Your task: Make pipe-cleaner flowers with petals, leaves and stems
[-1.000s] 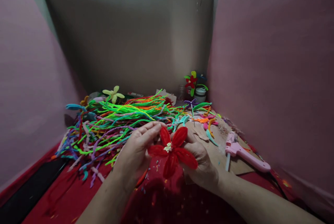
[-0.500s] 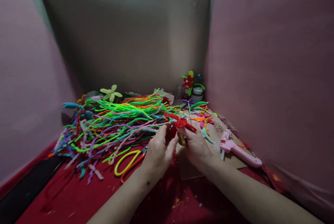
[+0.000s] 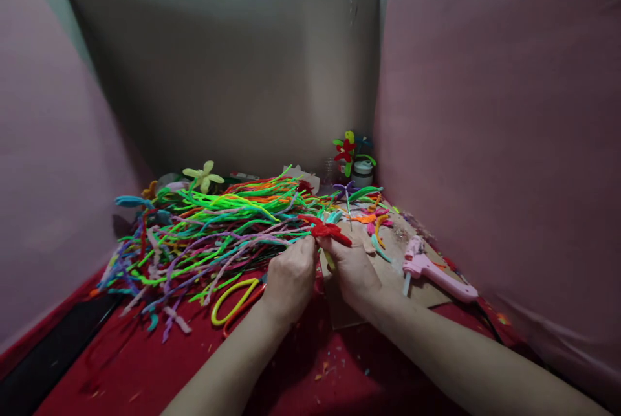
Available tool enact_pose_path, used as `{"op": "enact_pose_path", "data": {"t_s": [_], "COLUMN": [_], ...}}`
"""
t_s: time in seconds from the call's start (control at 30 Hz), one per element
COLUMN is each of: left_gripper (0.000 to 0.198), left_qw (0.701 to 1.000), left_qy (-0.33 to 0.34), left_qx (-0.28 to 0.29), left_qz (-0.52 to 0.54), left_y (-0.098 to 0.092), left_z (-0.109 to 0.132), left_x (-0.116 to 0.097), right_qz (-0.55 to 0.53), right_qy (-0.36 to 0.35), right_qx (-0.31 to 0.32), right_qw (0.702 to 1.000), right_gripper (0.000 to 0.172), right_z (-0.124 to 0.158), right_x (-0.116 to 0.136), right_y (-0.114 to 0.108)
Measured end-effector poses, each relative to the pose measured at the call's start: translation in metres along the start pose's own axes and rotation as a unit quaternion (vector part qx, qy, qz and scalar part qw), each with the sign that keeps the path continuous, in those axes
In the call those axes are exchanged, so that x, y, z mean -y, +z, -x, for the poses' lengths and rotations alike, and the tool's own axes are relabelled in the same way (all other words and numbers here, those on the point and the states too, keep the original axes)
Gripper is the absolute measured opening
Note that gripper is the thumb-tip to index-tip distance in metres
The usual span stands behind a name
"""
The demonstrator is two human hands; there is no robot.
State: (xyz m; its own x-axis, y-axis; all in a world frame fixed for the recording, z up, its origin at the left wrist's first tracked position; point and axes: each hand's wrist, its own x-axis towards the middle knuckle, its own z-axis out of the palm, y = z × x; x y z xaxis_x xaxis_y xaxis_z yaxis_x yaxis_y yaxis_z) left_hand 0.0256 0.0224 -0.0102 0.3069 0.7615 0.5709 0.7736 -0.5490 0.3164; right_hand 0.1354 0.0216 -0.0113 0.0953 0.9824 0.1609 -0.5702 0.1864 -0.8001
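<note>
A red fuzzy pipe-cleaner flower (image 3: pixel 328 231) is held up at the middle of the table, its petals spreading left and right. My right hand (image 3: pixel 354 277) is closed around its underside, where a bit of yellow-green shows below the petals. My left hand (image 3: pixel 292 277) is curled closed, its fingertips meeting the flower's lower left side; what exactly they pinch is hidden. Just left of that hand lie scissors (image 3: pixel 217 306) with yellow and orange-red handles, their blades mostly covered.
Many coloured pipe cleaners (image 3: pixel 228 209) are heaped on the left. A pink glue gun (image 3: pixel 444 279) rests on cardboard (image 3: pixel 347 320) at right, near loose petal pieces (image 3: pixel 381 225). Finished flowers (image 3: pixel 345 149) stand by a lidded jar (image 3: pixel 362 173) at the back. Pink sheets (image 3: pixel 504 112) flank the table.
My left fingers, earlier apart beside the flower, have curled in against its base. The red flower has tipped, showing its petals more from the side. The view has shifted slightly.
</note>
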Motion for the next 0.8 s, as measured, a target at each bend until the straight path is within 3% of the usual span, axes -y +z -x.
{"op": "enact_pose_path", "data": {"t_s": [0.2, 0.33, 0.43, 0.57, 0.73, 0.8], "left_gripper": [0.017, 0.016, 0.014, 0.021, 0.029, 0.029], "left_qw": [0.991, 0.959, 0.911, 0.811, 0.737, 0.721], "left_qy": [-0.046, -0.105, -0.162, -0.268, -0.279, -0.268], "left_qx": [-0.009, -0.014, -0.008, 0.033, 0.06, 0.068], "left_qz": [0.129, 0.264, 0.38, 0.52, 0.613, 0.636], "left_y": [-0.001, -0.004, -0.004, -0.006, -0.013, -0.015], "left_z": [-0.001, -0.003, -0.005, -0.007, -0.007, -0.006], "left_x": [0.002, 0.001, 0.001, -0.005, -0.015, -0.015], "right_qz": [0.053, 0.062, 0.052, 0.046, 0.017, 0.014], "right_qy": [-0.029, -0.025, 0.003, 0.029, 0.005, 0.003], "right_qx": [0.043, 0.084, 0.08, 0.054, 0.065, 0.059], "right_qw": [0.997, 0.994, 0.995, 0.997, 0.998, 0.998], "right_gripper": [0.019, 0.019, 0.02, 0.022, 0.018, 0.017], "right_z": [0.0, 0.002, 0.003, 0.004, 0.005, 0.006], "right_x": [0.0, 0.007, 0.009, 0.008, 0.008, 0.008], "right_y": [-0.002, 0.002, 0.005, 0.005, 0.006, 0.006]}}
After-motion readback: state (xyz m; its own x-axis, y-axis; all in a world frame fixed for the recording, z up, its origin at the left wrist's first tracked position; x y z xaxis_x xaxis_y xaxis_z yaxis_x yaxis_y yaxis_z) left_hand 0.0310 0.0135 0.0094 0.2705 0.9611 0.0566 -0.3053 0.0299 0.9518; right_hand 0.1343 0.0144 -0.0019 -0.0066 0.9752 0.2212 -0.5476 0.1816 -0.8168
